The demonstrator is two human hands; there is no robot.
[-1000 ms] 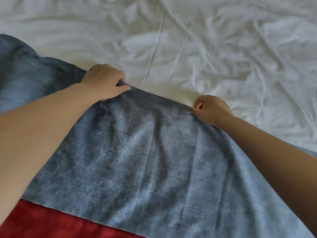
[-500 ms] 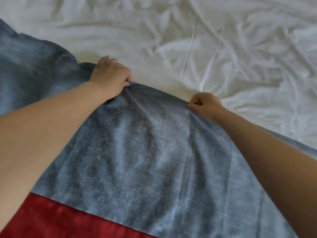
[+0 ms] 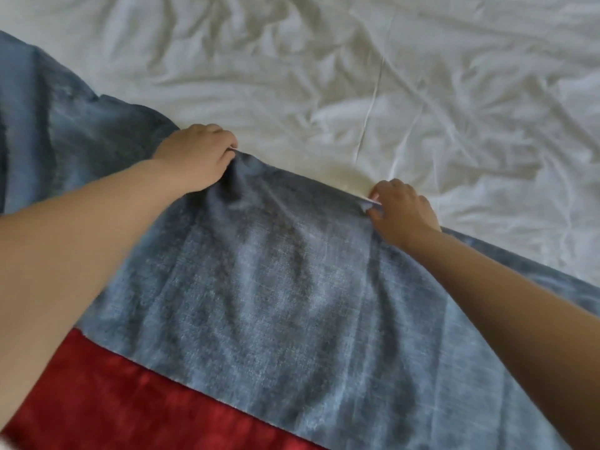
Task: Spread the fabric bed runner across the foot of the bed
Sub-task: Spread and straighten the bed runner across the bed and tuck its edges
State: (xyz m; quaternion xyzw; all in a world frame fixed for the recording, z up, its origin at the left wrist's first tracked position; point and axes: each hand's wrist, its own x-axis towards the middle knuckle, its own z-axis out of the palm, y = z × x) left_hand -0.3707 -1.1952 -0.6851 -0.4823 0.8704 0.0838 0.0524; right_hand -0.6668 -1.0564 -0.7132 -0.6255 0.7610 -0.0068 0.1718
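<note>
A blue-grey fabric bed runner (image 3: pixel 279 287) lies across the near part of the bed, running from the upper left to the lower right. A red band (image 3: pixel 136 404) runs along its near side at the lower left. My left hand (image 3: pixel 194 157) grips the runner's far edge with curled fingers, and the cloth bunches under it. Further right, my right hand (image 3: pixel 402 212) pinches the same far edge. The stretch of fabric between the two hands shows soft folds.
A wrinkled white bed sheet (image 3: pixel 389 92) covers the bed beyond the runner, with a long crease down its middle. Both of my forearms reach over the runner from the bottom corners of the view.
Both hands keep their hold on the far edge. The cloth between them has grown looser and more folded, and the view has shifted slightly.
</note>
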